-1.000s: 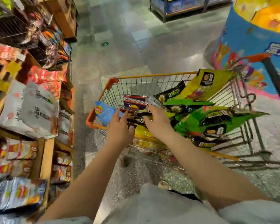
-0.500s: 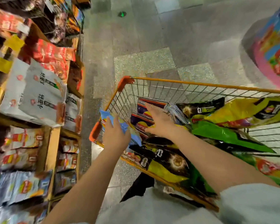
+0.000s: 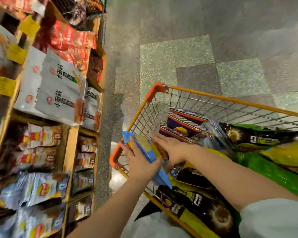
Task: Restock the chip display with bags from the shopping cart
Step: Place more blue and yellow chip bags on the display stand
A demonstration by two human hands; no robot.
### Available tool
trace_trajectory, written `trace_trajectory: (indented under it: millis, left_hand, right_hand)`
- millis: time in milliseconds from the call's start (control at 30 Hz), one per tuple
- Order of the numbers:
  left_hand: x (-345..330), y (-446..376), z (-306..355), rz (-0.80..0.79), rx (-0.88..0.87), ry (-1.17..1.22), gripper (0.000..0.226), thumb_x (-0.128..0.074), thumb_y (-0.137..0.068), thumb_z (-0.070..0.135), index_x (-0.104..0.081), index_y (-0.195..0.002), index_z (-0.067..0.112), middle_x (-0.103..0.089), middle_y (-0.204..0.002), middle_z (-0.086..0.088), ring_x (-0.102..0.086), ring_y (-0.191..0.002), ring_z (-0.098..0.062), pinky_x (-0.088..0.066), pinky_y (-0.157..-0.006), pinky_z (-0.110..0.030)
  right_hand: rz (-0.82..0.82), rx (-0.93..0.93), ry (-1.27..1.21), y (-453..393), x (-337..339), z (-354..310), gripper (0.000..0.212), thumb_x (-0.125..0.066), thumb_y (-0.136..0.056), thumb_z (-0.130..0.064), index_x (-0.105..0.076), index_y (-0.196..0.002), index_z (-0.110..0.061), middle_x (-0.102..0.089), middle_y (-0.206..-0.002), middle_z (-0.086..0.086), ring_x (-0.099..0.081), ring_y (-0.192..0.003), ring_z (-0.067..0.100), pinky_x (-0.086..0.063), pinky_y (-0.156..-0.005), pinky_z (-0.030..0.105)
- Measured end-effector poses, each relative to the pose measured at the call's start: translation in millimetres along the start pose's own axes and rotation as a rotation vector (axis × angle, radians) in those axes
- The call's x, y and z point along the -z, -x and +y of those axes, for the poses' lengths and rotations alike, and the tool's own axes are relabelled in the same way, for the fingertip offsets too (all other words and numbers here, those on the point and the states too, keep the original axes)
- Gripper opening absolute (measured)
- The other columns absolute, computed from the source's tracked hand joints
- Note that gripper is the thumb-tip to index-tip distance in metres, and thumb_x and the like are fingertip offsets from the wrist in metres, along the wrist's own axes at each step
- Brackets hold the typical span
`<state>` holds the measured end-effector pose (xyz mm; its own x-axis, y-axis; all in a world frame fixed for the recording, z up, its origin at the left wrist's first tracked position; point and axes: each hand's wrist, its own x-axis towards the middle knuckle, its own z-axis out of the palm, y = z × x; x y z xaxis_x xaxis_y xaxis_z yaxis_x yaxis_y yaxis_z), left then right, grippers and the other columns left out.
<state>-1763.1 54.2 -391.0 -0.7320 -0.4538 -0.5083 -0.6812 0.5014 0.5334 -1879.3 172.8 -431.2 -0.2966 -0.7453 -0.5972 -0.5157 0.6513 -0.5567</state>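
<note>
Speckled floor (image 3: pixel 162 54) between shelves (image 3: pixel 70 152) and cart (image 3: pixel 155 91); left hand (image 3: pixel 141 162) grips blue bag (image 3: pixel 144 148) at rim, right hand (image 3: pixel 170 148) flat, fingers straight; Lay's logos.

Two bare forearms, no watch or rings in sight; left hand (image 3: pixel 139 162), right hand (image 3: pixel 172 149); short white sleeve (image 3: pixel 273 219) covered the right upper arm; pale garment showed below.
</note>
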Motion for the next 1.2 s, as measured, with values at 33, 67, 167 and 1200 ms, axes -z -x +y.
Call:
trace_trajectory:
  millis: [33, 67, 167, 1200]
  left_hand:
    - [0, -1, 1, -0.013, -0.008, 0.023, 0.119, -0.072, -0.071, 0.044, 0.029, -0.134, 0.043, 0.043, -0.148, -0.008, 0.017, -0.145, -0.035, -0.021, -0.115, -0.050]
    - [0, -2, 2, -0.021, -0.021, 0.047, 0.116, -0.068, -0.067, 0.041, 0.028, -0.132, 0.045, 0.043, -0.147, -0.007, 0.015, -0.145, -0.035, -0.025, -0.113, -0.051]
    - [3, -2, 10, -0.015, -0.033, 0.138, 0.113, -0.065, -0.071, 0.014, 0.016, -0.145, 0.041, 0.040, -0.149, -0.007, 0.013, -0.146, -0.033, -0.032, -0.109, -0.048]
    - [166, 141, 229, -0.940, -0.679, 0.531, 0.083, -0.074, -0.067, 0.009, -0.039, -0.141, 0.022, -0.048, -0.144, -0.009, -0.051, -0.127, -0.028, -0.052, -0.091, -0.042]
  right_hand:
    - [-0.006, 0.018, -0.011, -3, -1, -1, 0.136, -0.086, -0.060, -0.047, 0.018, -0.147, -0.035, 0.012, -0.160, 0.003, -0.009, -0.147, 0.026, -0.015, -0.119, 0.039]
    - [-0.008, 0.038, -0.021, -5, -3, -1, 0.137, -0.086, -0.060, -0.046, 0.019, -0.147, -0.035, 0.011, -0.160, 0.002, -0.012, -0.146, 0.026, -0.018, -0.118, 0.040]
    - [0.013, 0.070, -0.126, -5, -7, -5, 0.134, -0.086, -0.062, -0.037, 0.015, -0.149, -0.033, -0.001, -0.160, -0.004, -0.025, -0.142, 0.023, -0.027, -0.114, 0.036]
    - [0.992, 0.278, -0.809, 272, 33, -41, 0.095, -0.080, -0.070, -0.006, -0.023, -0.145, -0.015, -0.053, -0.127, -0.004, -0.056, -0.090, -0.021, -0.046, -0.073, 0.005]
